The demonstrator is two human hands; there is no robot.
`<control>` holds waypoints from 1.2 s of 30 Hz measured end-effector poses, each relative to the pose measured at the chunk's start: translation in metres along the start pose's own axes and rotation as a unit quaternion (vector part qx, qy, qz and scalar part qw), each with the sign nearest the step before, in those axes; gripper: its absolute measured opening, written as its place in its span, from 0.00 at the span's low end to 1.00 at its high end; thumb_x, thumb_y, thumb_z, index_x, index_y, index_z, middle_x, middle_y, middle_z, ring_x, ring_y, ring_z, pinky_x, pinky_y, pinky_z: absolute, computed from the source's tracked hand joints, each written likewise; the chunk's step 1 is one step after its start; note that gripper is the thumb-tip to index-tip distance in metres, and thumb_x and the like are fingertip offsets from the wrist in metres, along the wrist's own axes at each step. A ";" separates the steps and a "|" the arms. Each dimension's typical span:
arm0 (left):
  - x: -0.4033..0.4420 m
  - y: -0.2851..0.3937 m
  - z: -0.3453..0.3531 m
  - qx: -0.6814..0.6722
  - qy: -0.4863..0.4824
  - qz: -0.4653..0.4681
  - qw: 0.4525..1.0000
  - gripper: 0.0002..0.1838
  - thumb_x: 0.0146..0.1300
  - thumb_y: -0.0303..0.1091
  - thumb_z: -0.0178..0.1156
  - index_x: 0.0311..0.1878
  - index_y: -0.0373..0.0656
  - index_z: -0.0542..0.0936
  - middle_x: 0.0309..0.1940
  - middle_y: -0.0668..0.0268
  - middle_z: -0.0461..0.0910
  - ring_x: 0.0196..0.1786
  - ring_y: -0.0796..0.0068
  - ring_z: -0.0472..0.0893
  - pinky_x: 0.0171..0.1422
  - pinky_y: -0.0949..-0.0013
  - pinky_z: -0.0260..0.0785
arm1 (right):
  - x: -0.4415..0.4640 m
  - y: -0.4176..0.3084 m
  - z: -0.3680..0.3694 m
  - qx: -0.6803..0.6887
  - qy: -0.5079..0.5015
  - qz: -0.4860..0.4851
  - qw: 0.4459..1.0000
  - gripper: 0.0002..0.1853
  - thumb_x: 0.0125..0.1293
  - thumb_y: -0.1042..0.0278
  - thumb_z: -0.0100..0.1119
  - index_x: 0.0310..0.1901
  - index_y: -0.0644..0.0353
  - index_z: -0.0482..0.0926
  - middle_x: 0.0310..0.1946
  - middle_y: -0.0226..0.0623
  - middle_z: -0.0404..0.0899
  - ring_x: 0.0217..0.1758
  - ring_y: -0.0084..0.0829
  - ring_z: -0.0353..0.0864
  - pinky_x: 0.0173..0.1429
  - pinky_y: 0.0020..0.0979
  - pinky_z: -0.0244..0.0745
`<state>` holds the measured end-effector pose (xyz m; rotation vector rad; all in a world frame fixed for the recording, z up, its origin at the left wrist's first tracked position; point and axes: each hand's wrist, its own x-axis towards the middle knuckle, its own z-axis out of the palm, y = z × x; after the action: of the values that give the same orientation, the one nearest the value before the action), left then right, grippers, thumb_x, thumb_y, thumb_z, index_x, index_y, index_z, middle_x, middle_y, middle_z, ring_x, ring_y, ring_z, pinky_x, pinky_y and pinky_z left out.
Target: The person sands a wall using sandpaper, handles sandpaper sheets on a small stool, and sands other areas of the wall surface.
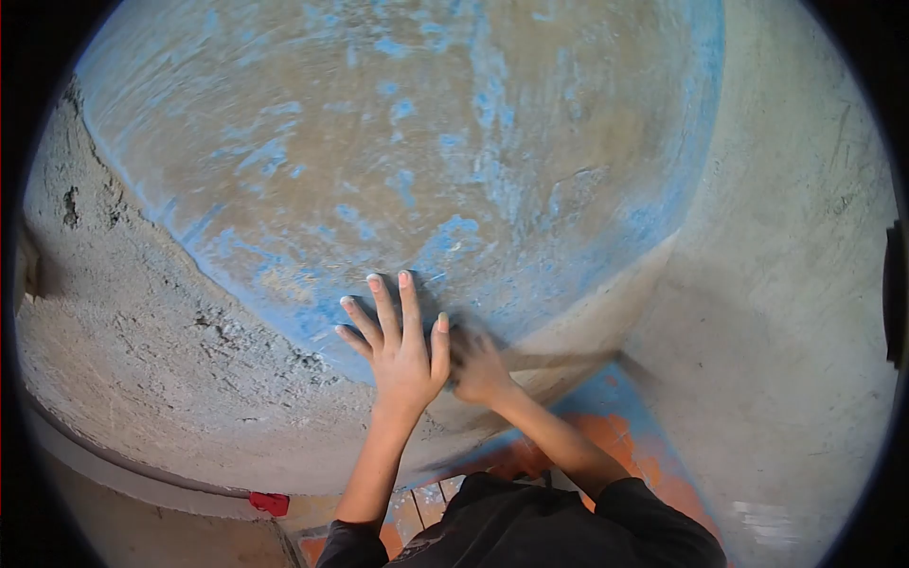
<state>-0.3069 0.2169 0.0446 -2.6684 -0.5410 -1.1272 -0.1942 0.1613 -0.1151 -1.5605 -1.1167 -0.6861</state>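
Observation:
In front of me is a wall surface (587, 114) with worn blue patches over brownish plaster. My left hand (402, 355) lies flat against its lower part, fingers spread, with whitish dust on the fingertips. Right beside it, my right hand (481, 371) is close to the same surface, near the lower edge of the blue area. Motion smears its fingers, so whether it holds anything cannot be made out. Both forearms reach up from dark sleeves.
Rough grey plaster (170, 322) borders the blue area on the left. A smooth grey wall (786, 284) meets it on the right. Below are orange floor tiles (606, 435) dusted with blue, and a small red object (270, 503) sits on a ledge at lower left.

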 end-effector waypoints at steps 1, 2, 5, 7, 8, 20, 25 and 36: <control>0.001 0.002 0.003 0.003 0.004 -0.002 1.000 0.37 0.72 0.49 0.49 0.78 0.41 0.53 0.79 0.44 0.36 0.78 0.32 0.25 0.71 0.28 0.14 | -0.009 0.012 -0.005 -0.051 -0.050 -0.087 0.994 0.37 0.69 0.52 0.55 0.73 0.66 0.59 0.71 0.61 0.58 0.76 0.62 0.50 0.77 0.57 0.44; 0.002 0.003 0.006 0.007 0.008 -0.001 1.000 0.37 0.72 0.49 0.49 0.78 0.42 0.53 0.79 0.44 0.36 0.78 0.32 0.25 0.70 0.28 0.13 | -0.013 0.028 -0.011 -0.100 -0.037 -0.090 0.990 0.37 0.70 0.52 0.54 0.73 0.66 0.57 0.72 0.60 0.57 0.77 0.61 0.49 0.77 0.57 0.43; 0.006 0.010 0.017 0.001 0.018 0.026 1.000 0.38 0.71 0.50 0.50 0.78 0.42 0.53 0.79 0.44 0.36 0.77 0.33 0.22 0.70 0.29 0.09 | 0.025 0.069 -0.044 -0.076 0.158 0.131 0.976 0.35 0.72 0.53 0.51 0.75 0.63 0.56 0.74 0.59 0.52 0.79 0.58 0.47 0.77 0.58 0.41; 0.012 0.021 0.021 0.009 0.011 0.041 0.999 0.39 0.71 0.51 0.51 0.78 0.43 0.53 0.79 0.45 0.36 0.77 0.34 0.21 0.68 0.29 0.06 | 0.039 0.084 -0.057 0.025 0.244 0.257 0.935 0.33 0.74 0.55 0.47 0.75 0.63 0.56 0.76 0.59 0.47 0.80 0.56 0.45 0.78 0.58 0.40; 0.018 0.027 0.024 0.012 0.009 0.051 0.999 0.39 0.70 0.51 0.51 0.78 0.43 0.53 0.79 0.45 0.36 0.77 0.35 0.20 0.67 0.30 0.05 | 0.036 0.086 -0.053 0.005 0.228 0.249 0.941 0.32 0.75 0.56 0.45 0.75 0.63 0.56 0.76 0.59 0.46 0.80 0.55 0.44 0.78 0.57 0.39; 0.072 0.118 0.064 0.019 -0.029 0.098 0.995 0.41 0.69 0.55 0.52 0.78 0.44 0.55 0.80 0.49 0.39 0.78 0.36 0.21 0.64 0.29 0.00 | 0.017 0.151 -0.076 -0.079 0.146 0.057 0.984 0.28 0.73 0.62 0.47 0.71 0.64 0.63 0.74 0.64 0.50 0.77 0.64 0.47 0.76 0.61 0.42; 0.099 0.159 0.081 0.013 -0.005 0.093 0.996 0.37 0.69 0.55 0.51 0.76 0.45 0.61 0.80 0.53 0.44 0.79 0.38 0.24 0.65 0.32 -0.02 | 0.043 0.199 -0.118 0.004 0.290 0.258 0.921 0.34 0.66 0.56 0.58 0.69 0.66 0.66 0.72 0.60 0.56 0.75 0.65 0.51 0.75 0.61 0.44; 0.152 0.251 0.116 0.001 -0.011 0.073 0.997 0.37 0.69 0.55 0.50 0.77 0.48 0.59 0.80 0.53 0.42 0.78 0.35 0.22 0.64 0.30 -0.02 | 0.116 0.277 -0.243 -0.165 0.032 -0.134 0.977 0.30 0.64 0.65 0.58 0.69 0.52 0.69 0.64 0.55 0.70 0.68 0.61 0.66 0.71 0.59 0.56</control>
<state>-0.0322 0.0626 0.0645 -2.6721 -0.3436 -1.0568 0.1324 -0.0387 -0.0609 -1.6627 -1.2218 -1.1438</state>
